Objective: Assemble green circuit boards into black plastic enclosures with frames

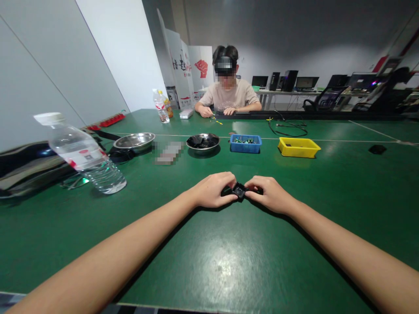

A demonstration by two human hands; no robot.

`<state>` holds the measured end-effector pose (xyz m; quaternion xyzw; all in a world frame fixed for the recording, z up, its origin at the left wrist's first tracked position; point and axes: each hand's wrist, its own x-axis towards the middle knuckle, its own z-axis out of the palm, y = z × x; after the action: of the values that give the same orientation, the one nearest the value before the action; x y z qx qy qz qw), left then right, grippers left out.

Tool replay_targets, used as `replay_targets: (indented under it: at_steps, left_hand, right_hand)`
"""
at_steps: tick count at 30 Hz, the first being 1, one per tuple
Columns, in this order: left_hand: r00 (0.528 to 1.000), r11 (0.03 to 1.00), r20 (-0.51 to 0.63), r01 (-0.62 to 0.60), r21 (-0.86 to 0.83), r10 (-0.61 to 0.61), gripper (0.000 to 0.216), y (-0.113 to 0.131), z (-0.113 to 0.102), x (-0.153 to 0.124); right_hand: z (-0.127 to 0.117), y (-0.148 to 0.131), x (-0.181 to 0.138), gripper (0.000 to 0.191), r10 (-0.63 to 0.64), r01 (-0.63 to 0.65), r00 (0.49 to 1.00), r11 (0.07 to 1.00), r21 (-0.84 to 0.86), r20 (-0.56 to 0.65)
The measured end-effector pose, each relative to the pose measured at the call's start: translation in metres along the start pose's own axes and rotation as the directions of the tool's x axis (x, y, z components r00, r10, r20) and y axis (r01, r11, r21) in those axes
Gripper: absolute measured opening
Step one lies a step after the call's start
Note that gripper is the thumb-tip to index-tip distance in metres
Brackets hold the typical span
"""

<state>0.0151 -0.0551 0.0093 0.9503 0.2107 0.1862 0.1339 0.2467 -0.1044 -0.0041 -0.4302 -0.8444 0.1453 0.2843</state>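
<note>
My left hand and right hand pinch a small black case from opposite sides, low over the green table, its hollow turned up, apparently so I can see inside while both grips steady it. Beyond my hands sit a bowl of black pieces, a blue bin of small parts and a yellow bin, probably lined up for easy reach. The bottle stands well left of my hands, leaving them elbow room.

White-capped water bottle at left, seated person opposite — behind, monitors, red fist on white panel
</note>
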Motion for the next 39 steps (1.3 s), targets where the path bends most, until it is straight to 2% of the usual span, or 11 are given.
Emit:
replay_targets:
  at_steps: [4, 11, 27, 39]
  left_hand:
    - [1.000, 1.000, -0.007, 0.002, -0.010, -0.002, 0.017, 0.0016, 0.0006, -0.0001]
    - [0.999, 0.999, -0.024, 0.038, 0.028, -0.037, 0.023, 0.0043, -0.0008, 0.0011]
    - [0.995, 0.997, -0.078, 0.063, 0.042, -0.060, 0.036, 0.0047, -0.0015, 0.0009]
    - [0.997, 0.997, -0.067, 0.048, 0.054, -0.044, 0.028, 0.0066, -0.0023, 0.0009]
  right_hand:
    - [-0.0010, -0.0011, -0.0004, 0.011, 0.027, -0.027, 1.000, 0.999, 0.040, 0.005]
    - [-0.0027, -0.0049, -0.0005, 0.026, 0.065, -0.066, 0.998, 0.994, 0.084, 0.011]
    - [-0.0031, -0.0063, -0.0011, 0.029, 0.039, -0.037, 0.999, 0.992, 0.118, -0.016]
    - [-0.0012, -0.0039, -0.0018, 0.032, 0.060, -0.056, 0.998, 0.988, 0.144, -0.023]
